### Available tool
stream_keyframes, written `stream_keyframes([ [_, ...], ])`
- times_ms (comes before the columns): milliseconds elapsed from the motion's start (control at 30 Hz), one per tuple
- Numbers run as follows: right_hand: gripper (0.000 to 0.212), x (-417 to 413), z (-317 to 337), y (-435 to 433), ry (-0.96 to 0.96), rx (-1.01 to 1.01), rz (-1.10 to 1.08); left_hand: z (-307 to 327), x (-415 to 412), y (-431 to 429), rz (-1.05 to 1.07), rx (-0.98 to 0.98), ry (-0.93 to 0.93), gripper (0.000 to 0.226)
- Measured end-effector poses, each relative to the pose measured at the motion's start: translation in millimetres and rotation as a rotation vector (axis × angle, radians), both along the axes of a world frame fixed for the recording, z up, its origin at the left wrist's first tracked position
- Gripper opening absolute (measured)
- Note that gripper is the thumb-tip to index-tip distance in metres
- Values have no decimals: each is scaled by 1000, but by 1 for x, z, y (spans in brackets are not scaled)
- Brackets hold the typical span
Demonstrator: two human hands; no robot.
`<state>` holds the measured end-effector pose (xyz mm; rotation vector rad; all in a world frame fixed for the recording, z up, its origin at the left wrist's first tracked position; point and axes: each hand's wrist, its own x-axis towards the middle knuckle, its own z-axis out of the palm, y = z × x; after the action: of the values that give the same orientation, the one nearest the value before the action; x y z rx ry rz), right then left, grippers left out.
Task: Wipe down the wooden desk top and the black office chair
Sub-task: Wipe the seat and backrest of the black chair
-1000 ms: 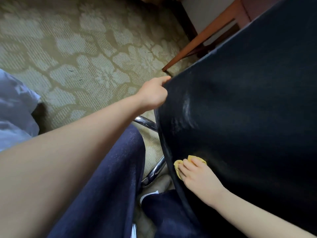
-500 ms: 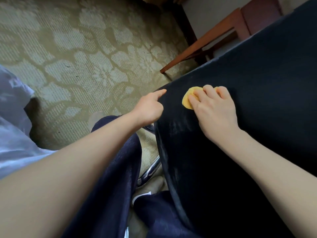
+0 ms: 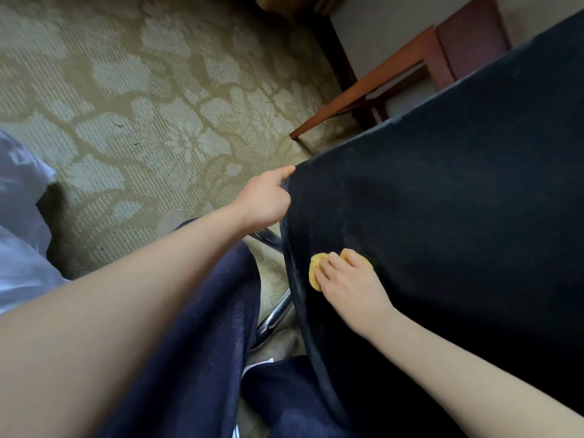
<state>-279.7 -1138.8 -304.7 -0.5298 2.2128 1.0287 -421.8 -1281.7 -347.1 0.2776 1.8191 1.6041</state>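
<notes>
The black office chair (image 3: 458, 200) fills the right half of the view, its dark fabric panel slanting from upper right to lower middle. My left hand (image 3: 265, 200) grips the panel's left edge near its corner, fingers curled around the rim. My right hand (image 3: 347, 286) lies on the fabric lower down, near the left edge, fingers spread and pressing a small yellow cloth (image 3: 316, 270) flat against it. Only the cloth's edges show past my fingertips. Faint pale streaks mark the fabric by the edge.
A chrome chair tube (image 3: 273, 317) runs under the panel beside my dark-trousered legs (image 3: 196, 343). Patterned beige carpet (image 3: 142, 105) covers the floor. A wooden furniture piece (image 3: 379, 80) stands at the upper right by the wall. Pale fabric (image 3: 19, 216) lies at the left.
My right hand slid the yellow cloth from low on the panel up near the corner, then back down along the left edge. The left hand kept its hold on the edge.
</notes>
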Motion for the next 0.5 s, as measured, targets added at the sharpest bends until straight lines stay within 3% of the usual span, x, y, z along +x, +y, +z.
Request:
stream_keyframes([
  [133,21,-3,39,5,-6,-39,2,2,1,-8,21,-6,38,71],
  [300,33,-52,89,2,216,68,84,-7,-6,-16,40,-46,45,65],
  [400,34,-100,89,-1,328,90,57,-14,-16,-18,36,-79,50,57],
  [500,32,-137,58,-4,272,124,27,-20,-28,-19,69,-75,59,43],
])
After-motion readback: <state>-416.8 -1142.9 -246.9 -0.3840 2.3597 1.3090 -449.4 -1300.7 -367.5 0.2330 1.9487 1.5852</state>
